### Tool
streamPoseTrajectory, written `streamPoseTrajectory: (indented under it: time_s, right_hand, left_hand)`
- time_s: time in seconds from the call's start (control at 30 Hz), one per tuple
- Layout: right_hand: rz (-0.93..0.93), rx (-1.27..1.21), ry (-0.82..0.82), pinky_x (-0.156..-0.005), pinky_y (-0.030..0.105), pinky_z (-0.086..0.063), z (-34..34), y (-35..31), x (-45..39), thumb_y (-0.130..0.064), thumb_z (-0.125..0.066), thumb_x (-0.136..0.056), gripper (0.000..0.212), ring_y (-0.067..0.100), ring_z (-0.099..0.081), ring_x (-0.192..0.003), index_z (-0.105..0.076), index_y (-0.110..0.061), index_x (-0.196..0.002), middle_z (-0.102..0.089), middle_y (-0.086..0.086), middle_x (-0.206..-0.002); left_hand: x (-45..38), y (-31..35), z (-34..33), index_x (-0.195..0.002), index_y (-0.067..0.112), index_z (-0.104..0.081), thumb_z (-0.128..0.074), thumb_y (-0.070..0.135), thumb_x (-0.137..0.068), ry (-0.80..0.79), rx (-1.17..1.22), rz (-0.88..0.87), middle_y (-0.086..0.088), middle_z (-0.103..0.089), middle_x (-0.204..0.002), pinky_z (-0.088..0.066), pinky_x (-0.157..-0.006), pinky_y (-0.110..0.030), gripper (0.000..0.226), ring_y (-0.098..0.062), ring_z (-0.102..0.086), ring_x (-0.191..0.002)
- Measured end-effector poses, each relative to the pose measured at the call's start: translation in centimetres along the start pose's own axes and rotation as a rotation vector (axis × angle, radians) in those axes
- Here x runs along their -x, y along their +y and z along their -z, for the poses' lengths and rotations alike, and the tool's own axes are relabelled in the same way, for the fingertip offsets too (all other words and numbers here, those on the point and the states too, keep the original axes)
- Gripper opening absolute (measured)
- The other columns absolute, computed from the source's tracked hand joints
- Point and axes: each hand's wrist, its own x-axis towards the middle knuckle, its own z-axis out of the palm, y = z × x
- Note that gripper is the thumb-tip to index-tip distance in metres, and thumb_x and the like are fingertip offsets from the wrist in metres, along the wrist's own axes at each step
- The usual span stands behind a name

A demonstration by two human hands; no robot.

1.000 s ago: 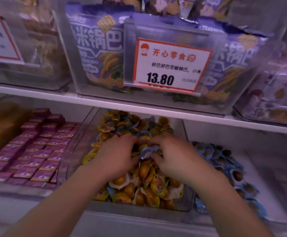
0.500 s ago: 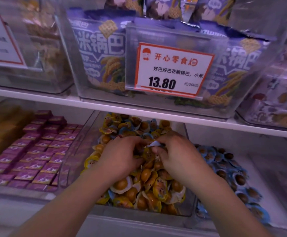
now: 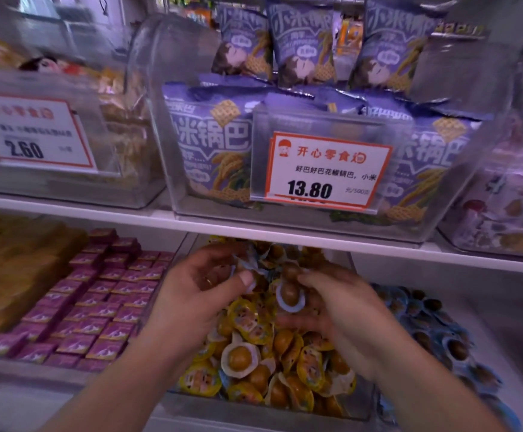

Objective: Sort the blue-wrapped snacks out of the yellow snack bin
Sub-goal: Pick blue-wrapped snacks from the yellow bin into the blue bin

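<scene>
A clear bin (image 3: 254, 411) on the lower shelf holds a heap of yellow-wrapped snacks (image 3: 247, 366) with a few blue-wrapped ones mixed in. My left hand (image 3: 198, 294) is lifted over the heap, fingers curled round blue-wrapped snacks (image 3: 241, 271). My right hand (image 3: 332, 307) is beside it and pinches another blue-wrapped snack (image 3: 290, 296), a brown ball in a pale blue rim. Both forearms reach in from the bottom of the view.
A pile of blue-wrapped snacks (image 3: 441, 335) lies in the compartment to the right. Purple boxed snacks (image 3: 91, 304) fill the tray on the left. The shelf above (image 3: 285, 235) carries clear bins of purple bags (image 3: 210, 141) and price tags (image 3: 325, 169).
Both hands have risen from the heap and drawn slightly apart, each with blue-wrapped snacks. The camera has tilted up, so more of the upper shelf shows.
</scene>
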Motion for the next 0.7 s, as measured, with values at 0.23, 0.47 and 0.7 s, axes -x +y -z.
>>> streamPoseTrajectory:
  time_s: [0.23, 0.47, 0.7]
  right_hand:
    - [-0.191, -0.512, -0.316, -0.075, 0.041, -0.056, -2.8, 1.4, 1.1, -0.032, -0.065, -0.082, 0.029, 0.028, -0.068, -0.081, -0.076, -0.008, -0.095, -0.069, 0.018, -0.096]
    - [0.005, -0.316, 0.008, -0.06, 0.027, -0.054, -1.6, 1.4, 2.2, -0.021, -0.073, -0.084, 0.024, 0.018, -0.074, -0.086, -0.073, -0.008, -0.104, -0.075, 0.011, -0.1]
    - [0.197, 0.076, -0.042, -0.039, 0.022, -0.035, 6.9, -0.8, 4.9, -0.031, -0.06, -0.097, 0.023, 0.017, -0.045, -0.045, -0.065, -0.008, -0.094, -0.058, 0.01, -0.061]
  left_hand:
    - [2.5, -1.4, -2.5, -0.098, 0.027, -0.073, -0.072, 0.008, -0.075, -0.076, -0.309, -0.318, 0.009, -0.072, -0.111, -0.05, -0.088, -0.017, 0.03, -0.009, -0.067, -0.108]
    - [3.4, -1.3, -4.0, -0.109, 0.029, -0.068, -0.071, 0.031, -0.08, -0.217, -0.557, -0.456, 0.02, -0.062, -0.126, -0.041, -0.104, -0.021, 0.03, -0.002, -0.053, -0.127]
    - [3.9, -1.1, -5.9, -0.101, 0.031, -0.07, -0.056, 0.033, -0.094, -0.243, -0.561, -0.517, 0.019, -0.063, -0.118, -0.041, -0.093, -0.01, 0.015, -0.003, -0.06, -0.115]
